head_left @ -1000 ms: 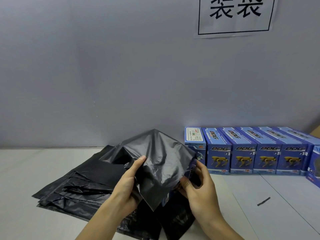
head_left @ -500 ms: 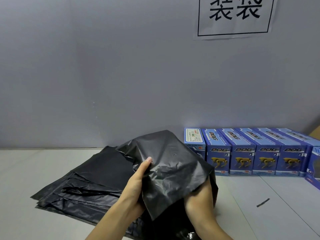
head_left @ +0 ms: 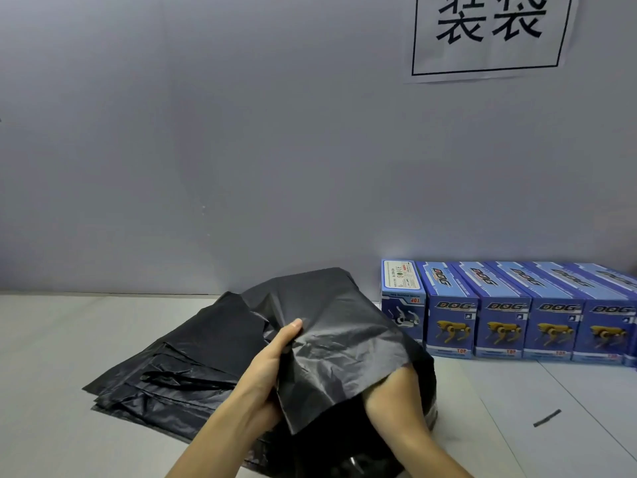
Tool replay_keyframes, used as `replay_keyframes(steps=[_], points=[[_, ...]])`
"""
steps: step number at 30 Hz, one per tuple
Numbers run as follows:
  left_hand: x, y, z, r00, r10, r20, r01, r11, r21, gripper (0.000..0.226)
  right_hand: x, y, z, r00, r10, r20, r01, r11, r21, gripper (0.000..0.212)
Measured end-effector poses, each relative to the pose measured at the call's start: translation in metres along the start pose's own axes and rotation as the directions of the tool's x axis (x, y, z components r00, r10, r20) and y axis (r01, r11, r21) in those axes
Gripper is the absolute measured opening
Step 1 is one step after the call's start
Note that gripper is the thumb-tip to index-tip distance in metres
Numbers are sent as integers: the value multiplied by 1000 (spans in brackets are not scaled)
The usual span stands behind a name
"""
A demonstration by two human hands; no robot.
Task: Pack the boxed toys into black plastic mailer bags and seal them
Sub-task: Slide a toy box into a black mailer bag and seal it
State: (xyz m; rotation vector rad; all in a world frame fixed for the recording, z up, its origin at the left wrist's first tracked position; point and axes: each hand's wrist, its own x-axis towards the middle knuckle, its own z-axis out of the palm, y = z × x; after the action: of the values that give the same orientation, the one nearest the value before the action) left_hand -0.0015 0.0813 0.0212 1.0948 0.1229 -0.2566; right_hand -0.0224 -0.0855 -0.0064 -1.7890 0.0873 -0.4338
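Your left hand (head_left: 269, 367) pinches the upper lip of the mailer bag (head_left: 344, 343), thumb on top, holding its mouth up so there is room to work inside. Your right hand (head_left: 396, 391) is buried past the knuckles in that mouth; whether its fingers are curled on anything you cannot tell. The boxed toy is not visible, probably already inside. The bag sits over the near end of the stack of spare bags (head_left: 172, 367), left of the row of blue boxes (head_left: 517, 315) on the bench (head_left: 517, 408).
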Motion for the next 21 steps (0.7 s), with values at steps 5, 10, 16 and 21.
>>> replay_keyframes(steps=[5, 10, 16, 21], points=[[15, 5, -22, 961, 160, -227, -123, 978, 171, 47, 9, -3, -22, 972, -15, 234, 70, 971, -229, 12], [30, 9, -48, 872, 335, -357, -173, 893, 416, 46, 10, -12, -51, 946, -188, 264, 247, 946, -211, 42], [23, 23, -59, 751, 554, -361, -183, 699, 691, 43, 20, 1, -67, 974, -193, 118, 213, 958, -193, 27], [9, 35, -57, 795, 500, -342, 6, 559, 829, 49, 22, 14, -61, 934, 20, 356, 62, 974, -217, 33]])
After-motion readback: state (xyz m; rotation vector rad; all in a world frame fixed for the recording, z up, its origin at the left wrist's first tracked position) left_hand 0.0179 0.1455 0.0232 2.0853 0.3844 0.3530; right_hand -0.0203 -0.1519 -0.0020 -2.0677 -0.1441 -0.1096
